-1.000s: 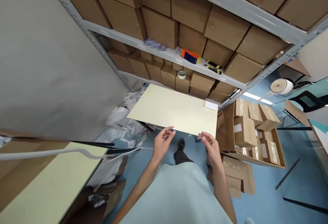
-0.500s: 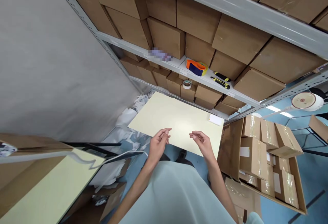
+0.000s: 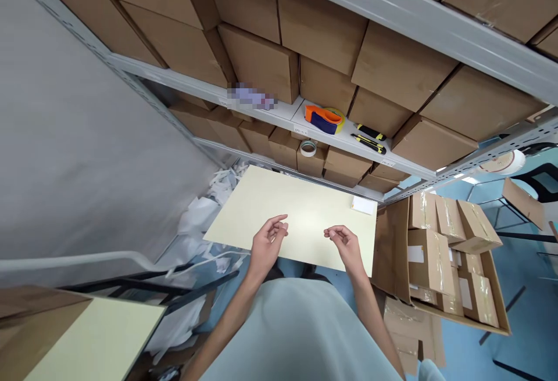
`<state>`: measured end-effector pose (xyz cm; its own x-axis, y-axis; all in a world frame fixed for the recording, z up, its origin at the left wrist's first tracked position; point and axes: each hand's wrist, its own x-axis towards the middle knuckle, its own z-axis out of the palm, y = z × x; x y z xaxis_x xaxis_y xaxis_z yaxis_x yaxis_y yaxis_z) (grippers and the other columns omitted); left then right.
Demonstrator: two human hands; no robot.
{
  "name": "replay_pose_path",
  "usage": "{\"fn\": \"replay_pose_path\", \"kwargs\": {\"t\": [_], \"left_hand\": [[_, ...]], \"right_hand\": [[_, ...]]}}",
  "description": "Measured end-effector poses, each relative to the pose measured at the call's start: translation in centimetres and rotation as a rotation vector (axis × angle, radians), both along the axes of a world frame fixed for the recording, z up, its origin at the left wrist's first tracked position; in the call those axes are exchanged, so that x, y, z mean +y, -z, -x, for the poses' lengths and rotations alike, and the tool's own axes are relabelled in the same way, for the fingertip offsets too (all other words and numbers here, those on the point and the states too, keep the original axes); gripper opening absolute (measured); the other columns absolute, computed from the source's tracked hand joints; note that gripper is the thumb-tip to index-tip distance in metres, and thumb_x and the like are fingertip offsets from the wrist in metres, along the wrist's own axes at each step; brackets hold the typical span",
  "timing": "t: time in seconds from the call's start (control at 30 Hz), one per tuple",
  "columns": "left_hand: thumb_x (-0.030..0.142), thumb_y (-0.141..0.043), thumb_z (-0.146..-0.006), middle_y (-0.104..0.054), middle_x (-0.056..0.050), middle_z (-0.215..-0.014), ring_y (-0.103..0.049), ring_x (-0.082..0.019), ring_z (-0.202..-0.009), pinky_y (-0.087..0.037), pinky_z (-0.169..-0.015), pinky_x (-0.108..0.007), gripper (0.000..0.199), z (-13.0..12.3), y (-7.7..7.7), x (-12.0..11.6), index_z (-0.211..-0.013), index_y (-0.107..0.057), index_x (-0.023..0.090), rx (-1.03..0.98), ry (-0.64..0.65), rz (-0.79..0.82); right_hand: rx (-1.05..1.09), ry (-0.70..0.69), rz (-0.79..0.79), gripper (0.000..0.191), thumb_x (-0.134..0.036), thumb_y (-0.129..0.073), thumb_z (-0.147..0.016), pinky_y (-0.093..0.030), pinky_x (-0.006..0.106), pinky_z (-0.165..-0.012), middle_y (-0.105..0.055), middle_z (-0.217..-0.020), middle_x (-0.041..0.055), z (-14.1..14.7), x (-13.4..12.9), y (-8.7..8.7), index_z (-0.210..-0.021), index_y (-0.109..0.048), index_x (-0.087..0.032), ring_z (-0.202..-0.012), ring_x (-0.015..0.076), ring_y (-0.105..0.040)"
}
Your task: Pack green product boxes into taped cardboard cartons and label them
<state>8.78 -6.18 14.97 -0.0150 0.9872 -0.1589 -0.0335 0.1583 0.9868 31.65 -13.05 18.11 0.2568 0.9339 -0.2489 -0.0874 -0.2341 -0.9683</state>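
Note:
Above the near part of a pale yellow tabletop (image 3: 300,192), my left hand (image 3: 267,246) is half curled, with a gap between thumb and index finger. Nothing shows in it. To its right, my right hand (image 3: 347,246) hovers over the same tabletop, its fingers loosely bent and the thumb close to them. No object is visible in that hand either. A small white card or box (image 3: 362,205) lies at the tabletop's far right corner, away from both hands.
Shelving with several cardboard boxes (image 3: 318,27) rises behind the table. An orange and blue tape dispenser (image 3: 323,119), box cutters (image 3: 369,137) and a tape roll (image 3: 307,148) sit there. At right stands a large carton (image 3: 392,247) of small boxes. White scraps (image 3: 196,215) lie at left.
The camera view has shifted, so the shelf and table appear slightly farther left. Both hands stay over the tabletop in nearly the same pose; the left fingers look a little more spread.

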Motion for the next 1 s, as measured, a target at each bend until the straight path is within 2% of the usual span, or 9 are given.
{"fn": "replay_pose_path", "kwargs": {"t": [0.27,0.57,0.87,1.0], "left_hand": [[0.054,-0.077,-0.086,-0.069,-0.002,-0.088,-0.072,-0.019,-0.081,-0.062,-0.084,-0.034,0.043,3.1,0.3,3.7,-0.114,-0.076,0.021,-0.072,0.141,0.003],[0.049,-0.076,-0.084,-0.071,-0.002,-0.087,-0.074,-0.02,-0.082,-0.063,-0.085,-0.036,0.038,7.6,1.0,7.2,-0.11,-0.077,0.021,-0.068,0.248,-0.007],[0.048,-0.072,-0.088,-0.071,-0.002,-0.086,-0.074,-0.021,-0.084,-0.063,-0.087,-0.037,0.037,7.8,-0.8,9.1,-0.112,-0.077,0.021,-0.102,0.257,-0.078],[0.047,-0.071,-0.089,-0.071,-0.003,-0.085,-0.073,-0.021,-0.083,-0.062,-0.087,-0.036,0.035,7.8,-1.0,9.3,-0.112,-0.078,0.021,-0.117,0.275,-0.089]], "right_hand": [[-0.021,0.09,-0.024,0.041,-0.064,-0.084,-0.088,-0.061,0.047,-0.102,-0.084,-0.103,0.009,4.4,1.6,-0.7,-0.099,-0.08,-0.024,-0.102,0.028,-0.078],[-0.062,0.153,-0.027,0.042,-0.063,-0.084,-0.088,-0.061,0.046,-0.102,-0.084,-0.104,0.0099,7.0,3.9,-0.9,-0.101,-0.08,-0.024,-0.103,0.0284,-0.078],[-0.075,0.168,-0.032,0.043,-0.065,-0.085,-0.086,-0.062,0.046,-0.1,-0.084,-0.104,0.01,8.9,5.3,-0.9,-0.1,-0.08,-0.024,-0.102,0.0285,-0.078],[-0.081,0.142,-0.029,0.043,-0.064,-0.086,-0.086,-0.061,0.046,-0.101,-0.084,-0.103,0.0101,9.3,5.6,-0.9,-0.101,-0.08,-0.024,-0.102,0.0283,-0.078]]}}
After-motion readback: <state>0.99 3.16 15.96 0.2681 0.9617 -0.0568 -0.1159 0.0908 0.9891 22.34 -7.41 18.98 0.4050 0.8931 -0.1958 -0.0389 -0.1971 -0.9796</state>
